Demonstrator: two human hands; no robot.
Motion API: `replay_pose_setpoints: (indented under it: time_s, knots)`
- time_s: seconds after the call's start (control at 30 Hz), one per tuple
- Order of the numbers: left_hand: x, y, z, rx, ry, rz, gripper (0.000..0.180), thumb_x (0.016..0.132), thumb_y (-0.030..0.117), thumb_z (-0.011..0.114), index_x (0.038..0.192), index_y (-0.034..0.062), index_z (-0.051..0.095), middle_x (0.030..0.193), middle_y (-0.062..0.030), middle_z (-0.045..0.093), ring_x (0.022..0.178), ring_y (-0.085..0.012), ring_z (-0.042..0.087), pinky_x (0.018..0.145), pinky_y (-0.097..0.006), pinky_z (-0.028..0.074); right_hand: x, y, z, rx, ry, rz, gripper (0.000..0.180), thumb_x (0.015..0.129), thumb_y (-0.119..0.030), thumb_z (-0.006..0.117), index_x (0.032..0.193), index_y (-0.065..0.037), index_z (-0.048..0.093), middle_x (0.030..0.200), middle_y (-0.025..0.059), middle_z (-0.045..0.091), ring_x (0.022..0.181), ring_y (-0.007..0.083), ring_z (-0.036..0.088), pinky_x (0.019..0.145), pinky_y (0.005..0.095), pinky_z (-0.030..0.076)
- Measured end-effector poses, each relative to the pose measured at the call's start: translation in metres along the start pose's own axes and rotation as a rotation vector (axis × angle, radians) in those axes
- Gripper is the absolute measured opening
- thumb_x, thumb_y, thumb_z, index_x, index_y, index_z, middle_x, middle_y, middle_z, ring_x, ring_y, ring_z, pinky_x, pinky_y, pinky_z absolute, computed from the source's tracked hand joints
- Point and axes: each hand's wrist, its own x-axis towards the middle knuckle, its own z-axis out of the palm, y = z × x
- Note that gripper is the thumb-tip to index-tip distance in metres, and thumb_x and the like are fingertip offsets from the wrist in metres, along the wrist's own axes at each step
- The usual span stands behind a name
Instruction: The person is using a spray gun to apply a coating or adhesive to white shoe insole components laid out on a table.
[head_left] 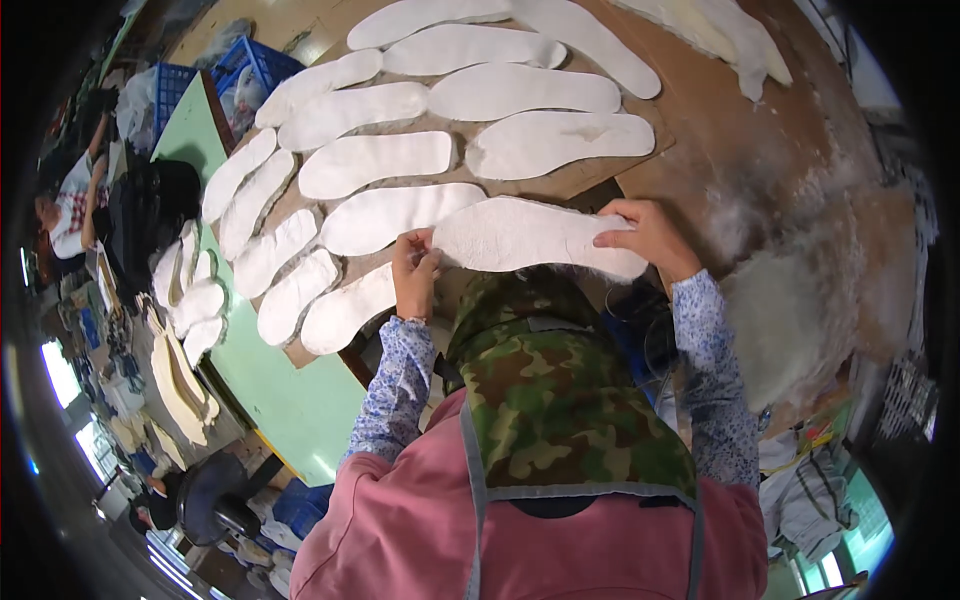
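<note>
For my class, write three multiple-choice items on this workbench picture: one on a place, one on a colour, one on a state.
1. Where is the insole that both hands hold?
A. at the near edge of the brown board
B. inside the blue crate
C. on the floor

2. What colour are the laid-out insoles?
A. black
B. white
C. red

3. How does the left hand meet the held insole?
A. apart from it
B. flat on its middle
C. pinching its end

Key: 1 A, the held insole lies nearest the person on the brown board. 2 B, the laid-out insoles are white. 3 C, the left hand pinches one end; the right hand grips the other.
</note>
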Motion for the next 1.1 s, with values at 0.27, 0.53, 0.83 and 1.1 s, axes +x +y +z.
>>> replay_pose_setpoints:
  time_s: [0.27, 0.53, 0.83, 1.1]
  knots:
    - [-0.063, -0.025, 0.002, -0.167, 0.165, -0.030, 0.030, 0.084, -0.003, 0.054, 0.114, 0.0025, 0.055, 0.096, 0.0002, 0.055, 0.084, -0.0086, 0.053, 0.075, -0.022, 0.044, 0.045, 0.002, -0.009, 0.010, -0.276, -0.023, 0.030, 0.074, -0.016, 0.081, 0.096, 0.000, 0.068, 0.085, 0.0036, 0.067, 0.079, 0.0100, 0.059, 0.073, 0.0252, 0.047]
    - [-0.072, -0.003, 0.029, -0.335, 0.187, -0.017, 0.031, 0.085, -0.003, 0.052, 0.116, -0.0007, 0.054, 0.098, 0.0006, 0.054, 0.084, -0.0084, 0.051, 0.077, -0.021, 0.042, 0.070, 0.026, -0.030, 0.147, -0.329, -0.081, 0.028, 0.083, -0.024, 0.076, 0.095, 0.000, 0.067, 0.081, -0.0021, 0.063, 0.075, 0.0056, 0.054, 0.068, 0.0223, 0.045]
    - [-0.006, -0.021, 0.086, -0.027, 0.184, 0.184, 0.024, 0.083, -0.004, 0.053, 0.107, 0.0010, 0.055, 0.096, -0.0022, 0.053, 0.083, -0.0094, 0.050, 0.075, -0.024, 0.043, 0.085, 0.034, -0.071, -0.091, -0.051, -0.085, 0.029, 0.081, -0.026, 0.076, 0.095, -0.002, 0.071, 0.085, 0.0036, 0.068, 0.083, 0.0112, 0.059, 0.078, 0.0272, 0.047]
    - [0.005, -0.033, 0.089, 0.149, 0.223, 0.214, 0.028, 0.076, -0.007, 0.053, 0.104, -0.0007, 0.052, 0.092, -0.0107, 0.054, 0.085, -0.0206, 0.053, 0.080, -0.032, 0.044, 0.084, 0.041, -0.071, -0.107, 0.121, -0.156, 0.031, 0.073, -0.022, 0.080, 0.094, -0.001, 0.071, 0.088, 0.0073, 0.070, 0.085, 0.0169, 0.063, 0.079, 0.0297, 0.049]
